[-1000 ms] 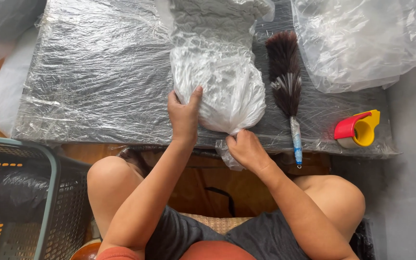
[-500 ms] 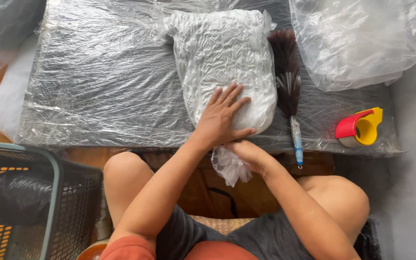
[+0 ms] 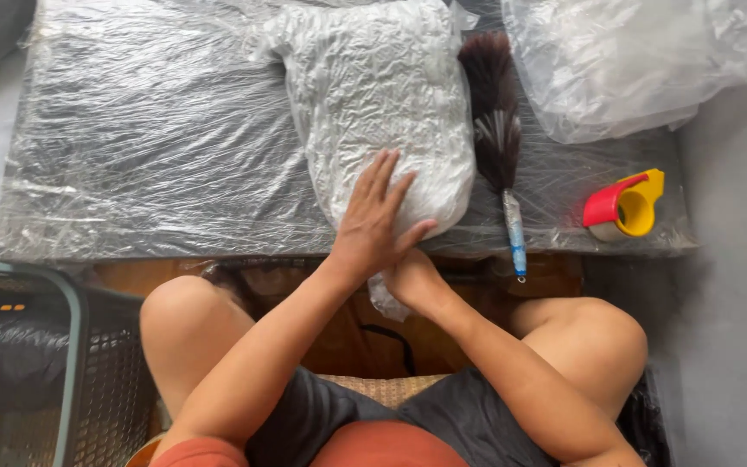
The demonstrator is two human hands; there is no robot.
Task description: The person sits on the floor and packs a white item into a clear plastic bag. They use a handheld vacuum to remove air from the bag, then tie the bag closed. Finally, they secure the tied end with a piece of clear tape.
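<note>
A white crumpled item sealed in a clear plastic bag (image 3: 373, 104) lies on the plastic-wrapped low table (image 3: 149, 147). My left hand (image 3: 373, 220) presses flat on the bag's near end, fingers spread. My right hand (image 3: 412, 277) sits just below it at the table's front edge, closed around the gathered neck of the bag, which hangs down as a twisted tail. A dark feather duster (image 3: 496, 130) with a blue handle lies right beside the bag.
A red and yellow tape dispenser (image 3: 624, 206) stands at the table's right front corner. A large clear plastic bag (image 3: 633, 60) lies at the back right. A dark mesh basket (image 3: 36, 363) stands beside my left knee.
The bag was flattened out longer across the table. My left hand slid from its near left side onto its near end, and my right hand kept gripping the neck.
</note>
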